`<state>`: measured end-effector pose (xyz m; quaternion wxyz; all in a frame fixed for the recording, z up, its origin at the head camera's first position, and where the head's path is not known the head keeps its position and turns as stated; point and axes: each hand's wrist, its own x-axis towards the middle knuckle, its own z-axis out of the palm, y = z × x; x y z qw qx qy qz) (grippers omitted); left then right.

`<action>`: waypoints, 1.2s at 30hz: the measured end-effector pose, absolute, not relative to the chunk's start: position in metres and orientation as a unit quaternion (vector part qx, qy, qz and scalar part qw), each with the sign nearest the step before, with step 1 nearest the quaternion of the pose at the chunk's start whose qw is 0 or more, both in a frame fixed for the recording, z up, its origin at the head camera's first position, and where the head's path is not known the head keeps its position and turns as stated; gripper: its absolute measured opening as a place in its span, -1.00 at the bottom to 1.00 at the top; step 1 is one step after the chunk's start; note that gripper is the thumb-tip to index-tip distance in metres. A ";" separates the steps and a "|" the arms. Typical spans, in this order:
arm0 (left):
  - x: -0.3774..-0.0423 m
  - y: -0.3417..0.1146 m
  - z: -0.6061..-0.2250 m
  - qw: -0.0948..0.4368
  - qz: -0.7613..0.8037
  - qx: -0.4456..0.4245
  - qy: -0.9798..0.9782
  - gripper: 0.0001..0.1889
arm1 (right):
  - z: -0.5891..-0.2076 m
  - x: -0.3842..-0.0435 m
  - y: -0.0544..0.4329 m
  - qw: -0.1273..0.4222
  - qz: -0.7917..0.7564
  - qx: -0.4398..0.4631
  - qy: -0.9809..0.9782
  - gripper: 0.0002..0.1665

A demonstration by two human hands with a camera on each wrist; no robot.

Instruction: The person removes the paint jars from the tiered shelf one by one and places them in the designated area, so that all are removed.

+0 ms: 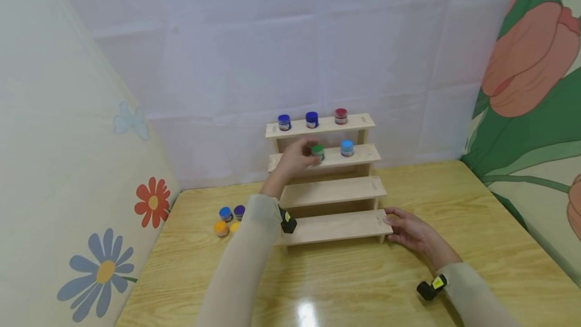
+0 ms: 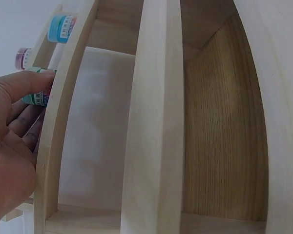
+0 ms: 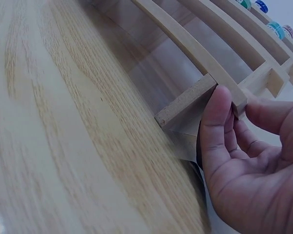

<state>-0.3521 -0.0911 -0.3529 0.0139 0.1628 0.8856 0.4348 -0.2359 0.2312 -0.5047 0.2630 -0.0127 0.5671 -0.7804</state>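
Note:
My left hand (image 1: 296, 157) pinches a small paint jar with a green lid (image 1: 317, 152) at the second shelf from the top of a stepped wooden rack (image 1: 333, 192). In the left wrist view, thumb and fingers wrap the green jar (image 2: 36, 99) right at the shelf's edge. To its right on that shelf stands a light blue jar (image 1: 347, 148). My right hand (image 1: 410, 231) grips the right end of the lowest shelf; the right wrist view shows the thumb above and fingers (image 3: 216, 122) below the board end (image 3: 238, 103).
On the top shelf stand two dark blue jars (image 1: 284, 122) and a red jar (image 1: 341, 116). Left of the rack, blue, purple, orange and yellow jars (image 1: 221, 229) sit on the wooden table (image 1: 181, 266), partly behind my left sleeve. A white cloth (image 1: 290, 54) hangs behind.

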 end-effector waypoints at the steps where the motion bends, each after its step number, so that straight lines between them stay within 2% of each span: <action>1: -0.352 -0.090 -0.353 0.013 0.430 0.159 0.888 -0.47 | -0.505 -0.236 0.231 0.263 -0.781 -0.012 0.567 -0.76; 11: -0.350 -0.083 -0.354 0.001 0.423 0.123 0.898 -0.48 | -0.507 -0.236 0.233 0.261 -0.780 -0.009 0.569 -0.73; 16: -0.344 -0.087 -0.355 -0.021 0.445 0.127 0.886 -0.49 | -0.509 -0.237 0.233 0.258 -0.779 -0.014 0.571 -0.73; 27: -0.307 -0.115 -0.357 -0.058 0.475 0.158 0.864 -0.54 | -0.511 -0.236 0.233 0.252 -0.782 -0.025 0.570 -0.79; 36: -0.274 -0.157 -0.371 -0.039 0.485 0.156 0.859 -0.52 | -0.507 -0.234 0.234 0.258 -0.784 -0.024 0.564 -0.78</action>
